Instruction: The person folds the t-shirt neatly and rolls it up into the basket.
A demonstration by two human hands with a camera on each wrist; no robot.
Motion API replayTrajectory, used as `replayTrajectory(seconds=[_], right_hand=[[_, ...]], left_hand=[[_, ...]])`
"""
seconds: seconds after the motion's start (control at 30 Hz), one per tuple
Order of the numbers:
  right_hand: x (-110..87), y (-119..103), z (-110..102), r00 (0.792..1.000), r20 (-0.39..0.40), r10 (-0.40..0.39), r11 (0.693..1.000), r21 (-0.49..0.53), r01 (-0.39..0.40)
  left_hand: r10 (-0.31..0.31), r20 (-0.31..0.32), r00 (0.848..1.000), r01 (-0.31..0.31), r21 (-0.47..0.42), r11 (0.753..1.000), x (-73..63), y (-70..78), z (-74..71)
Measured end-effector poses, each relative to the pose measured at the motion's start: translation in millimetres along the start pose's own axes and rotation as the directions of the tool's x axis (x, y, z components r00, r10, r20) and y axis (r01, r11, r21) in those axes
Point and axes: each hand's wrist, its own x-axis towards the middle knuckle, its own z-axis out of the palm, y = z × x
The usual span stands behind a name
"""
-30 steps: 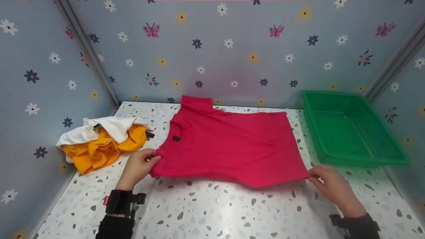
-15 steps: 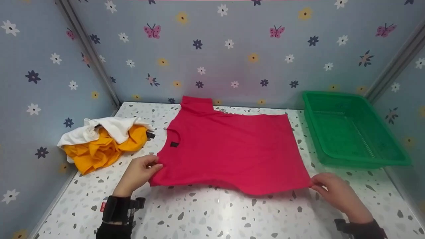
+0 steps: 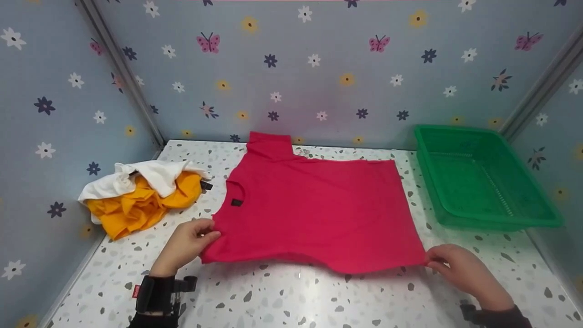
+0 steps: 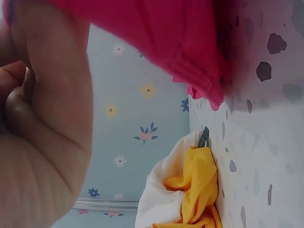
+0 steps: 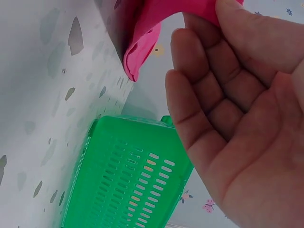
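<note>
Walls (image 3: 314,27): pale blue, printed with flowers and butterflies; back and both sides.
Table (image 3: 273,300): white, with grey and dark flecks.
Pink-red T-shirt (image 3: 314,209): spread mid-table, neckline to the left, far sleeve pointing at the back wall; near edge held up off the table.
Green basket (image 3: 489,221): plastic, slotted sides; right of the shirt, near its hem, apart from it.
Clothes pile (image 3: 141,205): white cloth over orange-yellow, crumpled; left end of table.
Right hand (image 3: 469,273): thumb and forefinger pinch the near hem corner; other fingers loosely bent.
Left hand (image 3: 184,246): thumb and fingers closed on the near sleeve.
Wrist strap (image 3: 155,294): black, left wrist.
Neck label (image 3: 237,202): black, inside the collar.
</note>
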Motion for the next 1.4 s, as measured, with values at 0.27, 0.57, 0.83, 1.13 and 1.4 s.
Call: replayTrajectory(seconds=[0.27,0.57,0.83,1.13,1.4], right_hand=[[3.1,-1,-4,1.000,-0.024,0.021,1.000,0.001,-0.020],[11.7,-7,-7,0.988,-0.119,0.096,0.995,0.006,-0.096],[29.1,-8,-3,0.962,-0.212,0.174,0.984,-0.009,-0.180],[46.9,-9,4,0.925,-0.301,0.233,0.972,0.046,-0.230],[54.4,-10,10,0.902,-0.333,0.273,0.961,0.046,-0.273]], left_hand=[[-0.035,-0.020,0.999,0.035,0.006,0.999,3.0,1.8,-2.5],[0.169,-0.284,0.944,-0.115,0.196,0.974,17.3,7.0,-1.2],[0.222,-0.477,0.850,-0.092,0.282,0.955,32.5,7.4,5.0],[0.168,-0.542,0.823,-0.065,0.204,0.977,51.0,19.9,12.0],[0.148,-0.565,0.812,-0.077,0.147,0.986,66.8,28.5,16.0]])
